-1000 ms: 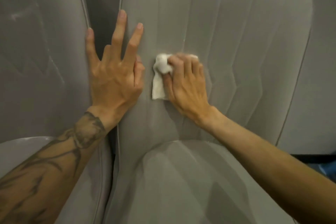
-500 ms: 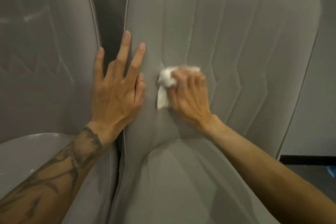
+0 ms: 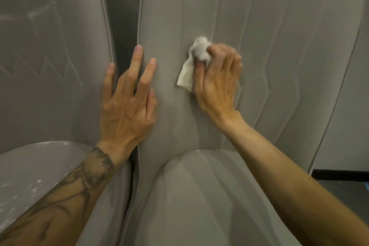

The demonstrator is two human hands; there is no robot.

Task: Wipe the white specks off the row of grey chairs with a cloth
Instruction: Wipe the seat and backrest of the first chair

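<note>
cloth: small white rag (image 3: 194, 62), soft and crumpled into a wad at the top, one limp flat corner hanging out lower left; pressed on the centre chair's backrest, left of its middle
right hand: (image 3: 217, 82) fingers curled round the wad, gripping it against the fabric; fingertips motion-blurred
left hand: (image 3: 127, 106) holds nothing, flat with fingers straight and spread, palm on the left edge of the centre backrest; little finger touches the left chair's rim across the dark gap
centre chair: (image 3: 259, 46) grey, matte velvety upholstery, long stitched channels running up the back with a zigzag kink at mid height; rounded padded seat nearer the camera
piping: (image 3: 139, 16) thin corded seam down the backrest's left edge, under the left fingers
left chair: (image 3: 50, 56) same grey fabric, zigzag stitching, curved back edge; pale chalky smear high on the backrest
white specks: (image 3: 36, 185) scattered flecks on the left chair's seat, near left, more along its curved far rim
tattooed forearm: (image 3: 79, 181) left arm, dark ink, crosses the left chair's seat
far right: plain grey surface, cannot tell if chair or wall
</note>
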